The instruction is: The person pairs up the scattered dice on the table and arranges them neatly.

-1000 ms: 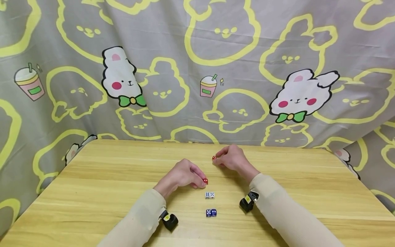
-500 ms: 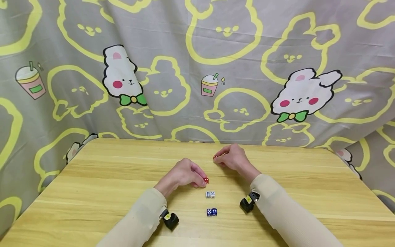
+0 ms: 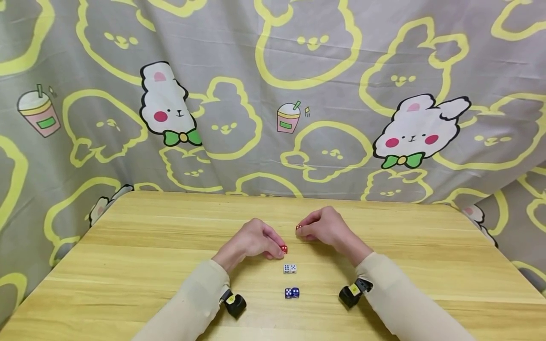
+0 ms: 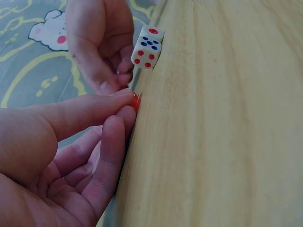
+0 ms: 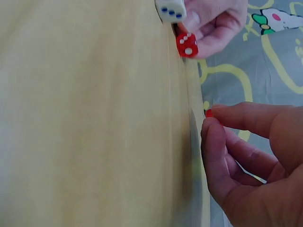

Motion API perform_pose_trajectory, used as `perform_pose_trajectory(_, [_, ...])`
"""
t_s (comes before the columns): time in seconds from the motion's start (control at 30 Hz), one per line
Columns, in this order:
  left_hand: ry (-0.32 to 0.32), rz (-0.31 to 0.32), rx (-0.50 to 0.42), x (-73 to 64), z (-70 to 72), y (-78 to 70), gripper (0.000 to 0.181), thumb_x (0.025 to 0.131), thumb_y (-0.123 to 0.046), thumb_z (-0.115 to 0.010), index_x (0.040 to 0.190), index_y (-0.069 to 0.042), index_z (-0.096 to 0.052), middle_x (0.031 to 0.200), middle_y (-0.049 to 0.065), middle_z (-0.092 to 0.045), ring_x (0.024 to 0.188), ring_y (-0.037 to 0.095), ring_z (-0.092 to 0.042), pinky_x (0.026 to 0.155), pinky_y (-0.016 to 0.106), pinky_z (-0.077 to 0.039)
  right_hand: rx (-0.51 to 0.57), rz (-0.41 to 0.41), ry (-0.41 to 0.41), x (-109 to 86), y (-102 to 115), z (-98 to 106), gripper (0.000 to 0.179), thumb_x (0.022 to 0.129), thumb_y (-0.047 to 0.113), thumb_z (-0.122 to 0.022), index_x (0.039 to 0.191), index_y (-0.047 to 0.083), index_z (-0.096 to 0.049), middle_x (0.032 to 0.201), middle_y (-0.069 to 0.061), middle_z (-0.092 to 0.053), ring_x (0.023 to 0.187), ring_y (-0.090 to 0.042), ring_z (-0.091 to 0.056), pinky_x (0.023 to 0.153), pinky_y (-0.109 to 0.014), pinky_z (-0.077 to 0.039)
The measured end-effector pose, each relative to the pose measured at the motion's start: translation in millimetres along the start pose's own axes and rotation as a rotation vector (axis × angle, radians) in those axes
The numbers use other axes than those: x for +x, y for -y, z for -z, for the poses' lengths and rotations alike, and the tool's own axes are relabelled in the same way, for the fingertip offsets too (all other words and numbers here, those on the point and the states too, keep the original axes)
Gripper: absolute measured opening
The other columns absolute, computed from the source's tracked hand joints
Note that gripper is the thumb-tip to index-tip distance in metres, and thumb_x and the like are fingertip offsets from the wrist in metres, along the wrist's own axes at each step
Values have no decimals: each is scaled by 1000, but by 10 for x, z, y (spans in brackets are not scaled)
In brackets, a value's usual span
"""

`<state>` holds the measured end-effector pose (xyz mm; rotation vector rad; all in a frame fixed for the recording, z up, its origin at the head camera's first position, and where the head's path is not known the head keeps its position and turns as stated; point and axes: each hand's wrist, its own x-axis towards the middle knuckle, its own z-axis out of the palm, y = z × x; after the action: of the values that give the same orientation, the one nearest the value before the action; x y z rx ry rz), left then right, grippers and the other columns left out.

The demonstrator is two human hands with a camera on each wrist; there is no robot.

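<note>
Between thumb and fingers, my left hand (image 3: pixel 254 240) pinches a red die (image 3: pixel 284 249) at the tabletop. Farther back and to the right, my right hand (image 3: pixel 328 229) pinches a second red die (image 3: pixel 298 228), mostly covered by the fingertips in the right wrist view. Just nearer to me than the left hand's die, two white dice (image 3: pixel 289 269) sit side by side. Two blue dice (image 3: pixel 292 292) form another pair nearer still, roughly in line with the white ones. The left wrist view shows only a sliver of red at the left fingertips.
The wooden table (image 3: pixel 170 222) runs back to a grey curtain (image 3: pixel 239 57) printed with yellow outlines and rabbits. A black wrist camera (image 3: pixel 233 304) hangs under the left sleeve, another black camera (image 3: pixel 351 294) under the right.
My right hand has come nearer to me with its red die, closer to the left hand's die. The left hand and the white and blue dice stay in place.
</note>
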<state>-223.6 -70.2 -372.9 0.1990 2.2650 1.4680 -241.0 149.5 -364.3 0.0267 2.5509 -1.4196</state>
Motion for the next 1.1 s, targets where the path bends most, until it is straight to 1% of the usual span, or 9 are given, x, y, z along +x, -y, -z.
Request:
perform_pose_trajectory(0.17, [-5, -5, 3, 8, 5, 3, 15, 76, 1, -91, 87, -3, -82, 83, 8, -82, 67, 12, -74, 65, 26, -63, -1, 5, 59, -110, -8, -46, 13, 84, 7, -88, 94, 3, -81, 86, -5, -80, 73, -11, -72, 71, -27, -64])
perform_pose_trajectory(0.3, [-7, -8, 7, 10, 8, 9, 15, 76, 2, -91, 88, -3, -82, 82, 8, -82, 66, 11, -72, 64, 26, -62, -12, -3, 84, -170, -10, -88, 11, 84, 6, -88, 93, 3, -81, 86, -5, -79, 72, -12, -71, 69, -26, -63])
perform_pose_trajectory(0.43, [-11, -5, 12, 4, -6, 0, 16, 76, 1, -91, 88, -4, -82, 81, 6, -81, 65, 11, -70, 64, 25, -62, -34, 9, 102, -219, -9, -97, 9, 83, 5, -87, 90, 3, -81, 83, -5, -78, 70, -12, -71, 67, -26, -62])
perform_pose_trajectory(0.6, [-20, -3, 30, 1, -15, -13, 16, 75, -1, -92, 87, -5, -82, 80, 5, -80, 64, 11, -68, 63, 24, -60, -69, 25, 103, -278, 6, -120, 9, 82, 6, -88, 88, 5, -81, 75, -3, -76, 68, -11, -68, 65, -25, -60])
perform_pose_trajectory(0.83, [-32, -1, 53, 2, -20, -18, 16, 75, -1, -92, 88, -6, -82, 81, 5, -78, 64, 12, -67, 61, 23, -59, -97, 35, 100, -296, 41, -181, 9, 82, 9, -90, 87, 8, -83, 77, -1, -77, 67, -11, -67, 62, -24, -57])
perform_pose_trajectory(0.93, [-21, 0, 49, 3, -13, -14, 17, 76, -1, -91, 90, -5, -81, 81, 5, -79, 66, 12, -69, 63, 24, -60, -113, 40, 93, -306, 38, -170, 13, 82, 12, -90, 92, 9, -83, 78, 0, -77, 67, -12, -67, 61, -24, -55])
perform_pose_trajectory(1.0, [-11, 4, 52, -1, 2, -17, 21, 77, -2, -92, 94, -4, -81, 82, 6, -79, 67, 13, -71, 65, 25, -61, -115, 48, 89, -327, 32, -127, 21, 82, 15, -91, 100, 8, -82, 80, -2, -75, 68, -14, -67, 62, -25, -55])
perform_pose_trajectory(1.03, [-13, 1, 66, -8, 15, -24, 24, 76, -2, -92, 97, -3, -80, 82, 6, -80, 68, 14, -72, 66, 26, -61, -128, 57, 83, -345, 30, -93, 26, 83, 17, -91, 105, 7, -81, 82, -3, -75, 69, -15, -68, 62, -27, -55])
perform_pose_trajectory(1.1, [-40, -25, 154, -36, 55, -53, 32, 79, -8, -93, 107, -5, -78, 87, 4, -79, 72, 15, -72, 70, 29, -60, -199, 92, 47, -394, 17, -6, 38, 86, 26, -90, 118, 9, -78, 89, -4, -74, 77, -17, -69, 66, -30, -56])
